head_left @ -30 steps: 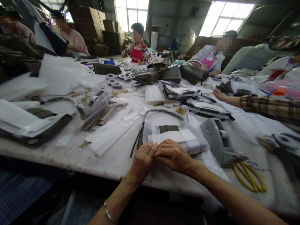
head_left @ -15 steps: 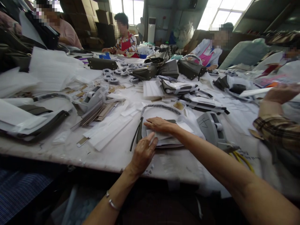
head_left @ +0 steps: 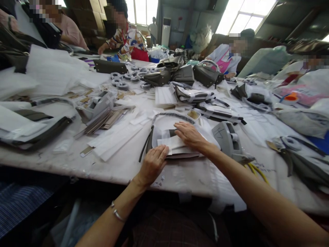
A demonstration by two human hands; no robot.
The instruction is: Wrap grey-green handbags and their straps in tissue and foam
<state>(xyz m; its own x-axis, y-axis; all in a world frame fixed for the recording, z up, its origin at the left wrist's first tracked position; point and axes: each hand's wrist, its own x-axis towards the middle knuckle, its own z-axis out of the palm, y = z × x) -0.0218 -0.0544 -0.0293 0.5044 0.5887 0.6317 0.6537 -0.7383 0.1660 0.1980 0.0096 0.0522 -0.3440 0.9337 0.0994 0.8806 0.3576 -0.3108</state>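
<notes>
We look down at a crowded white table (head_left: 113, 167) where a dark olive bag (head_left: 171, 132) lies flat near the front edge, partly covered by white sheets (head_left: 177, 143). Its wrapped handle (head_left: 173, 114) arches away from us; a thin dark strap (head_left: 144, 146) sticks out on its left.

Our left hand (head_left: 153, 160) rests at the bag's near left corner, fingers close together and gently bent over the sheets' edge; we cannot tell whether the thumb pinches anything. Our right hand (head_left: 189, 136) lies palm down over the sheets, fingers extended and unclenched, gripping nothing that we can see.

The sheets look loose at this end, so uneven pressure from our two hands could skew or crease them, leaving the olive surface bare. Dragging toward ourselves could bring the bag over the edge, as little table lies in front of it. The strap, left out, could snag on our left wrist.

To the right stands a grey tape dispenser (head_left: 227, 139), with yellow-handled scissors (head_left: 258, 172) partly behind our right forearm. A careless elbow could knock either one. Beyond the handle, a small dish (head_left: 193, 115) sits close enough to be tipped by a far reach.
</notes>
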